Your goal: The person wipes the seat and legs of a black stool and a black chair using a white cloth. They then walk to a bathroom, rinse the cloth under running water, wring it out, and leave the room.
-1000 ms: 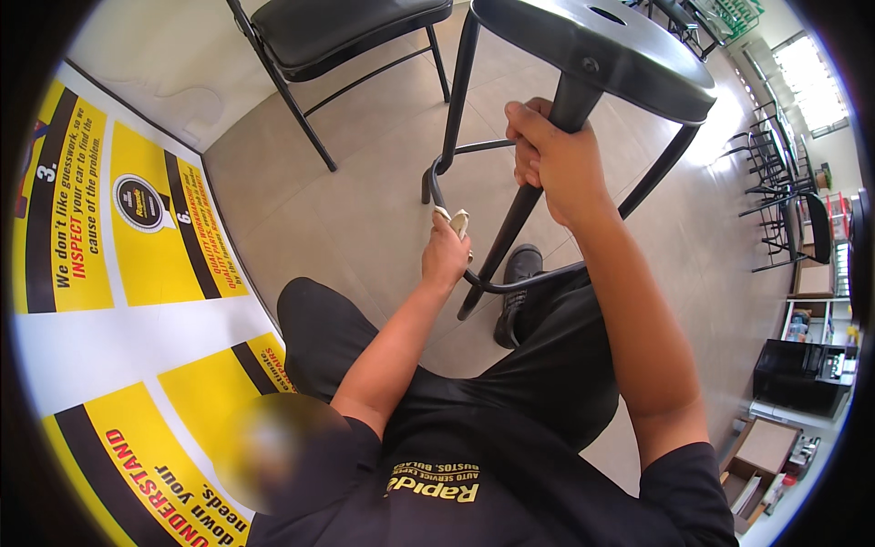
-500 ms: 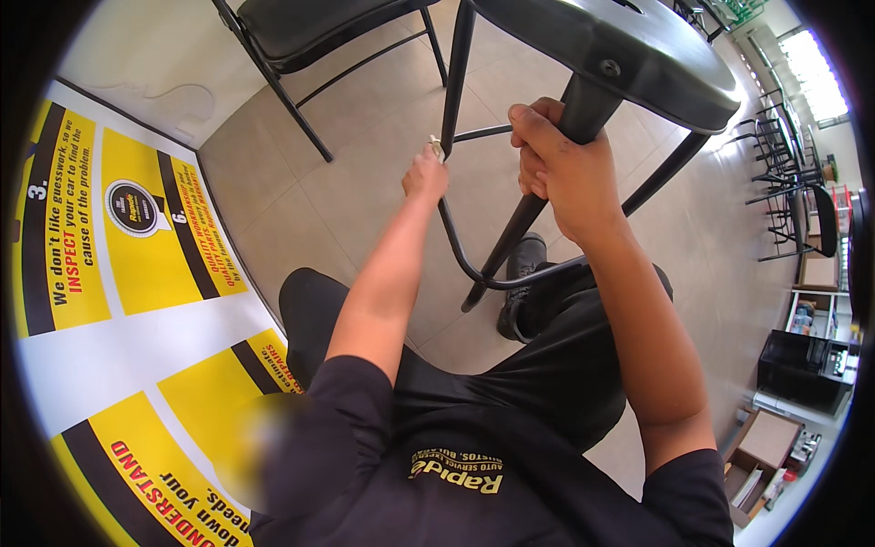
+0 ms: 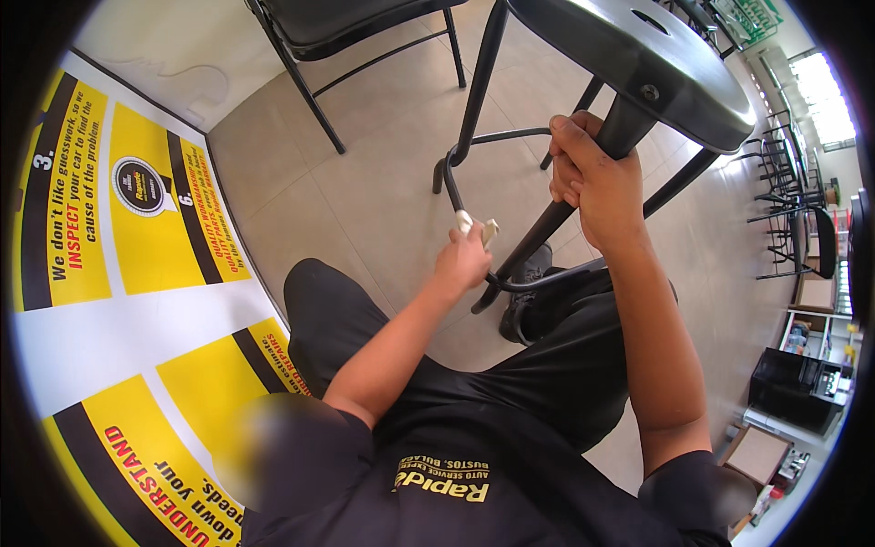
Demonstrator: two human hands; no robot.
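A black metal stool (image 3: 670,77) stands tilted before me, its seat at the upper right. My right hand (image 3: 597,173) is wrapped round one of its legs just under the seat. Lower down, my left hand (image 3: 463,260) pinches a whitish cloth (image 3: 466,221) against the curved foot-ring bar (image 3: 497,276). Ends of the cloth stick out above the fingers on both sides of the bar. Part of the cloth is hidden inside the left hand. My shoe (image 3: 529,278) shows behind the near stool leg.
A black folding chair (image 3: 355,36) stands at the upper left. Yellow and white printed panels (image 3: 146,210) line the wall on my left. At the far right are several black chairs (image 3: 802,237), a black box-shaped appliance (image 3: 791,392) and an open cardboard box (image 3: 758,456). Tiled floor (image 3: 365,210) lies around the stool.
My left hand has moved from the stool's left leg down and right onto the foot ring with the cloth. The stool and my right hand appear slightly farther right in the picture.
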